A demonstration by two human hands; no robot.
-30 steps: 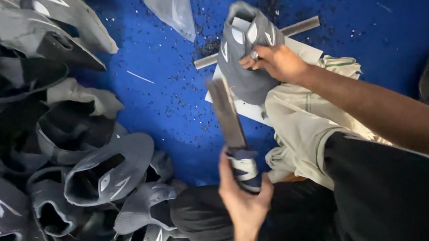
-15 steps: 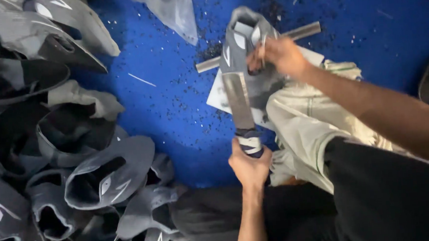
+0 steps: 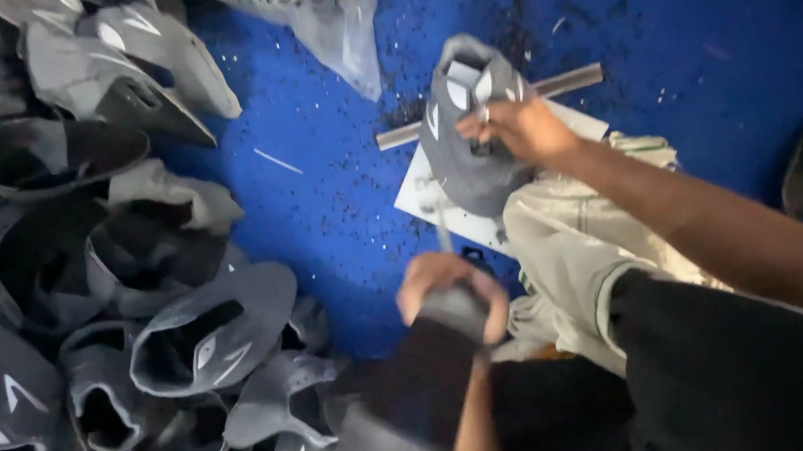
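The right hand (image 3: 521, 127) is pinching a grey shoe upper (image 3: 472, 138) at 1 o'clock, pressing it onto a white board (image 3: 418, 189) over a metal bar (image 3: 571, 79). The left hand (image 3: 450, 289) is clenched around a blurred tool handle (image 3: 458, 310) at 6 o'clock. Risk: a strike could land on the right fingers, since they are sitting close to the tool's line. A clear plastic bag (image 3: 338, 25) is lying at 12 o'clock; contents cannot be told.

Matt grey fabric shoe upper (image 3: 471, 147) beside a dull metal rod (image 3: 571, 80).
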